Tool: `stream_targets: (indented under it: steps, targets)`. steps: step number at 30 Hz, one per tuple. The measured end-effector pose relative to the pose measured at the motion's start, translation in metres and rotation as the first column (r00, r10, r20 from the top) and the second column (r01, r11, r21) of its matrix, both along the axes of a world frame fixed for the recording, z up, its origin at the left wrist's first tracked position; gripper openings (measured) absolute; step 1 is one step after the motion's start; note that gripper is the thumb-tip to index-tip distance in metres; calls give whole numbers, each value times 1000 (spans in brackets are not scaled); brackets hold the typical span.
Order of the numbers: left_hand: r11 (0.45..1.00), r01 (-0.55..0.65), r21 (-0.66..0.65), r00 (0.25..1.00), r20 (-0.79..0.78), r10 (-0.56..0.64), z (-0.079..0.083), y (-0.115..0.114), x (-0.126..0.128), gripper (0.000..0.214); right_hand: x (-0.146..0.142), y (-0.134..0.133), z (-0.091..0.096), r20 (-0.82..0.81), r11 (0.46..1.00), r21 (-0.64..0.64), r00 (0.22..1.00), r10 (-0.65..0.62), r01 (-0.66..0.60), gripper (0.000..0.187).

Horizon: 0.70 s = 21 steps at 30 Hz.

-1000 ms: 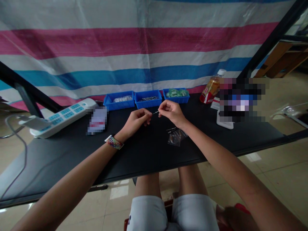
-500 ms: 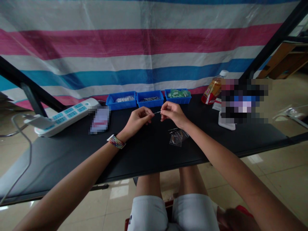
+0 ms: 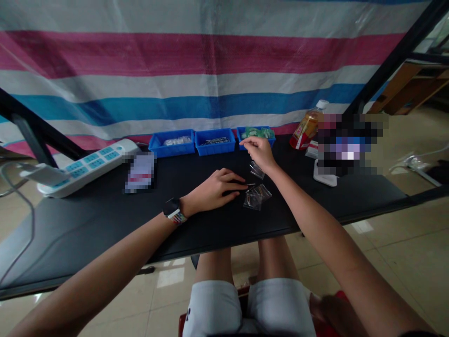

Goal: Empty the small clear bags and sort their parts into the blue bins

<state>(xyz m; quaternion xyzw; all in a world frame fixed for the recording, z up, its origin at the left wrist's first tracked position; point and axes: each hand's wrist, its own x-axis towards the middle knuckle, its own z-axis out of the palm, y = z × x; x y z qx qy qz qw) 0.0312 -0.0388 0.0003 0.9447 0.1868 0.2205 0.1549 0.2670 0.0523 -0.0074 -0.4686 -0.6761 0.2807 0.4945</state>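
Observation:
My left hand (image 3: 215, 189) lies low on the black table (image 3: 105, 224), fingers stretched toward a few thin metal pins (image 3: 251, 186) beside a small clear bag (image 3: 257, 196). Its fingertips reach the pins, and nothing is visibly gripped. My right hand (image 3: 257, 152) is raised farther back, just in front of the blue tray of green parts (image 3: 257, 135). Its fingertips are pinched together; what they hold is too small to make out. A second small clear bag (image 3: 257, 170) lies under my right wrist.
Two more blue trays (image 3: 171, 145) (image 3: 214, 142) stand along the back edge, one with metal pins. A white power strip (image 3: 84, 166) lies at the left. A drink bottle (image 3: 307, 125) and a white stand (image 3: 325, 179) are at the right. A striped tarp hangs behind.
Both hands were together, holding a thin pin between them. My left hand has dropped to the table by the loose pins, and my right hand has moved back toward the tray of green parts.

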Motion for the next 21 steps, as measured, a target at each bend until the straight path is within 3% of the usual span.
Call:
stream_targets:
  steps: [2,6,12,17,21]
  targets:
    - [999,-32,31,999,-8,32,-1,-1,1,32,-6,-5,0,14,1000,31,1000,2,-3,24]
    - [994,-93,65,995,-25,94,0,1,-2,30,-18,-17,2,101,986,58,983,151,-157,22]
    - [975,-222,34,975,4,222,-2,13,-11,25,-18,-29,6,249,960,20,931,267,-281,17]
    - [942,-334,16,943,14,334,-4,25,-22,23,-12,-35,8,513,929,70,812,278,-362,8]
    - [937,-348,6,937,9,348,-4,29,-27,24,-13,-36,5,554,928,35,780,291,-371,13]
